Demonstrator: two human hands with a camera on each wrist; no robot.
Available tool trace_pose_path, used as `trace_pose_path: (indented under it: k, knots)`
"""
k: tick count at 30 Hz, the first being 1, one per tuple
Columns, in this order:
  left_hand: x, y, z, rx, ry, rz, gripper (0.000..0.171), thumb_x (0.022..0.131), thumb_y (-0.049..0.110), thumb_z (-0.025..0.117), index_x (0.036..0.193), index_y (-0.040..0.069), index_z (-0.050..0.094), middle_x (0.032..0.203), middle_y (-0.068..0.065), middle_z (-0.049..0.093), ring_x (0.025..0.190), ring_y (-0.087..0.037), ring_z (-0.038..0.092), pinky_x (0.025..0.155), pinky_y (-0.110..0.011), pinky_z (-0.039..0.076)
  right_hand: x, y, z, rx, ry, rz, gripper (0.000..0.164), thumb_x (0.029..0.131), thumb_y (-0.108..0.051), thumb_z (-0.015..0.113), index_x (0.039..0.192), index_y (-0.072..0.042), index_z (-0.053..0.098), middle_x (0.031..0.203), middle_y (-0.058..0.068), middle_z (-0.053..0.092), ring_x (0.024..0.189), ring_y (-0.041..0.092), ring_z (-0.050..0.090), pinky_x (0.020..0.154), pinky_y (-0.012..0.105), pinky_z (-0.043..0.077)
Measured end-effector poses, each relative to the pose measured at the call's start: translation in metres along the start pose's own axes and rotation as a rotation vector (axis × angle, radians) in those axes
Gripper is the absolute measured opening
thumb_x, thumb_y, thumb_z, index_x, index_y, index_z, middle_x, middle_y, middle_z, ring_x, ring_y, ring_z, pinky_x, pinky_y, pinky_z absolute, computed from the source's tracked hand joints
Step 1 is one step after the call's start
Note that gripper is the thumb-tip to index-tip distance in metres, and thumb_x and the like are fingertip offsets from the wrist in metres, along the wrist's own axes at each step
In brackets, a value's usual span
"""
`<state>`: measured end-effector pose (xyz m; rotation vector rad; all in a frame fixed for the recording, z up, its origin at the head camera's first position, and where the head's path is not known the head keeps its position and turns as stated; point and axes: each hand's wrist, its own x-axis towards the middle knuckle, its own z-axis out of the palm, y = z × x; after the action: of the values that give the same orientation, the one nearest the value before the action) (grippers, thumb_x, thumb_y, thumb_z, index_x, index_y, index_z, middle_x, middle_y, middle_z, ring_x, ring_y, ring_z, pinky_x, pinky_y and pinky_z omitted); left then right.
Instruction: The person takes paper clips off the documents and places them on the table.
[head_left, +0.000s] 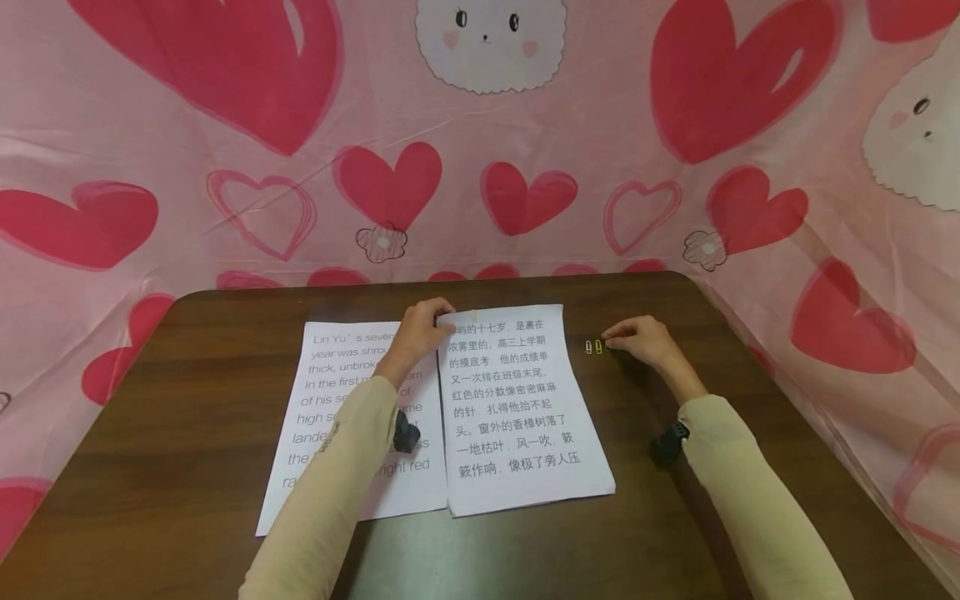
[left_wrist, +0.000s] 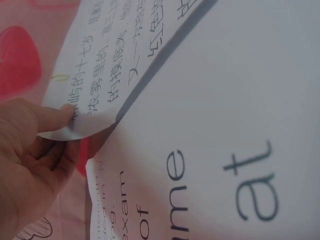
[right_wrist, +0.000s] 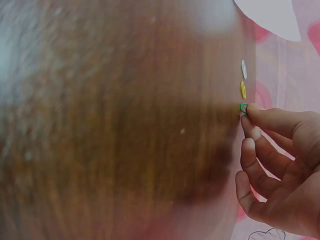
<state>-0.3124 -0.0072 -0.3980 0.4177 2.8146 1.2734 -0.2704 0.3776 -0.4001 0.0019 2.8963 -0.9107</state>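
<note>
My left hand (head_left: 422,329) pinches the top left corner of a white paper printed with Chinese characters (head_left: 517,400); in the left wrist view the thumb lies on top and the fingers underneath, and that corner is bent up. A yellowish paper clip (left_wrist: 60,77) sits on this paper's top edge. To the right, my right hand (head_left: 647,340) pinches a small green paper clip (right_wrist: 243,107) between thumb and forefinger, its far part covered by the fingertips. Beside it on the table lie a yellow paper clip (right_wrist: 243,90) and a white paper clip (right_wrist: 244,69).
A paper printed in English (head_left: 315,417) lies left of the Chinese one, partly under my left forearm. Both are on a dark brown wooden table (head_left: 172,433). A pink cloth with hearts (head_left: 525,117) hangs behind and beside the table.
</note>
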Motion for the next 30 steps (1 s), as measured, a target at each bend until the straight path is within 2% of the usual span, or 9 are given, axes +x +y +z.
trace_pose_path:
  k: [2, 7, 10, 19, 24, 30]
  knots:
    - [0.001, 0.0, 0.0, 0.003, 0.006, 0.003, 0.021, 0.094, 0.008, 0.066, 0.116, 0.006, 0.069, 0.118, -0.014, 0.07, 0.101, -0.027, 0.059, 0.097, -0.042, 0.049, 0.0, 0.0, 0.001, -0.012, 0.006, -0.011, 0.026, 0.097, -0.017, 0.065, 0.115, 0.001, 0.072, 0.125, 0.028, 0.067, 0.119, 0.046, 0.058, 0.103, 0.061, 0.045]
    - [0.001, 0.0, -0.001, 0.008, 0.008, -0.008, 0.022, 0.094, 0.008, 0.066, 0.116, 0.006, 0.068, 0.118, -0.014, 0.07, 0.101, -0.027, 0.058, 0.097, -0.041, 0.049, 0.002, 0.001, 0.003, -0.042, 0.039, -0.024, 0.026, 0.095, -0.016, 0.067, 0.115, 0.0, 0.071, 0.112, 0.026, 0.07, 0.104, 0.039, 0.063, 0.092, 0.053, 0.051]
    - [0.0, 0.0, -0.001, 0.001, 0.003, -0.013, 0.022, 0.095, 0.008, 0.066, 0.117, 0.007, 0.068, 0.12, -0.014, 0.069, 0.102, -0.027, 0.058, 0.099, -0.042, 0.049, 0.003, 0.002, 0.004, -0.056, 0.053, -0.025, 0.026, 0.094, -0.016, 0.068, 0.114, 0.001, 0.071, 0.108, 0.025, 0.071, 0.101, 0.036, 0.064, 0.088, 0.049, 0.051]
    - [-0.001, 0.002, -0.002, -0.013, -0.005, -0.024, 0.022, 0.096, 0.009, 0.065, 0.118, 0.007, 0.067, 0.123, -0.014, 0.068, 0.107, -0.028, 0.059, 0.105, -0.042, 0.049, 0.002, -0.003, -0.001, -0.016, 0.131, -0.04, 0.028, 0.099, -0.02, 0.061, 0.116, 0.001, 0.07, 0.12, 0.026, 0.068, 0.107, 0.039, 0.061, 0.093, 0.052, 0.05]
    - [-0.001, 0.002, -0.002, -0.012, 0.006, -0.014, 0.02, 0.096, 0.008, 0.064, 0.115, 0.007, 0.068, 0.12, -0.014, 0.069, 0.105, -0.028, 0.059, 0.103, -0.042, 0.049, 0.003, -0.015, 0.002, 0.027, 0.193, -0.069, 0.026, 0.099, -0.019, 0.062, 0.116, -0.001, 0.07, 0.119, 0.025, 0.069, 0.105, 0.038, 0.061, 0.091, 0.047, 0.049]
    - [-0.001, 0.002, -0.002, -0.012, 0.004, -0.013, 0.02, 0.096, 0.008, 0.064, 0.115, 0.006, 0.069, 0.119, -0.014, 0.069, 0.103, -0.027, 0.059, 0.101, -0.042, 0.049, 0.009, -0.035, 0.011, 0.093, 0.197, -0.109, 0.027, 0.1, -0.019, 0.062, 0.121, -0.003, 0.067, 0.123, 0.024, 0.068, 0.111, 0.038, 0.061, 0.099, 0.052, 0.049]
